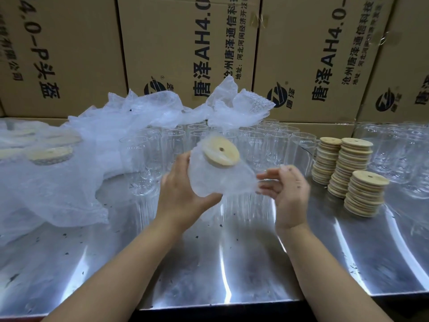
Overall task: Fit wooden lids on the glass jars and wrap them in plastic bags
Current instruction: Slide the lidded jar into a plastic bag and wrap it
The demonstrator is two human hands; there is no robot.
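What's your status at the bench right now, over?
Left hand grips the lidded jar, tilted, inside a plastic bag. Right hand pinches the bag's edge. Nothing blocking; lid stacks stand apart, right.

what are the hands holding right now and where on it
The left hand grips the lidded glass jar round its body through the plastic bag; the right hand seems to pinch the bag's stretched edge.
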